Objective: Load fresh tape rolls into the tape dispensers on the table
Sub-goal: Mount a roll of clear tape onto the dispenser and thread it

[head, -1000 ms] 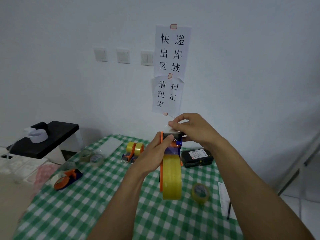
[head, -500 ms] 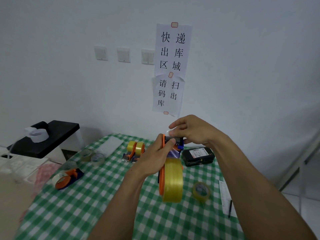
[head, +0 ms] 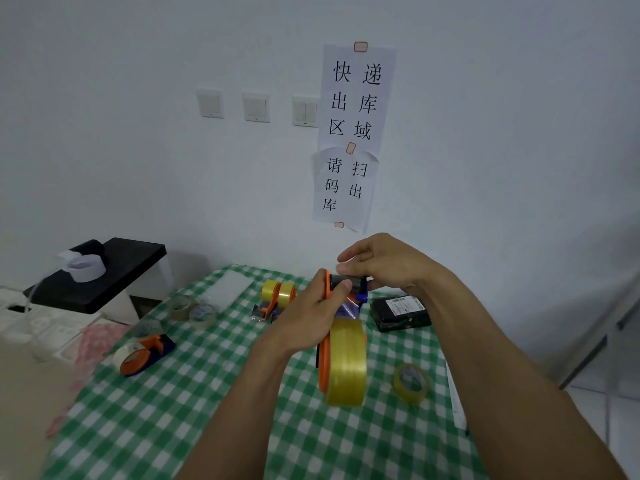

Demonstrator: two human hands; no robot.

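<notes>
Left grip (head: 311, 320) clasps the orange tape dispenser (head: 325, 358) by its frame, holding it above the table (head: 207, 410) at centre view. The fresh yellow tape roll (head: 348, 365) is already seated on it. Right grip (head: 384, 265) is curled over the black roller (head: 348, 282) at the dispenser's 12 o'clock end, pinching it. A second ago those fingers held the clear tape end just above the head; now they are down on the roller, and the dispenser has sunk slightly. I judge threading is nearly finished. A second dispenser (head: 277, 297) lies at 11 o'clock, a third dispenser (head: 145, 353) at 9.
</notes>
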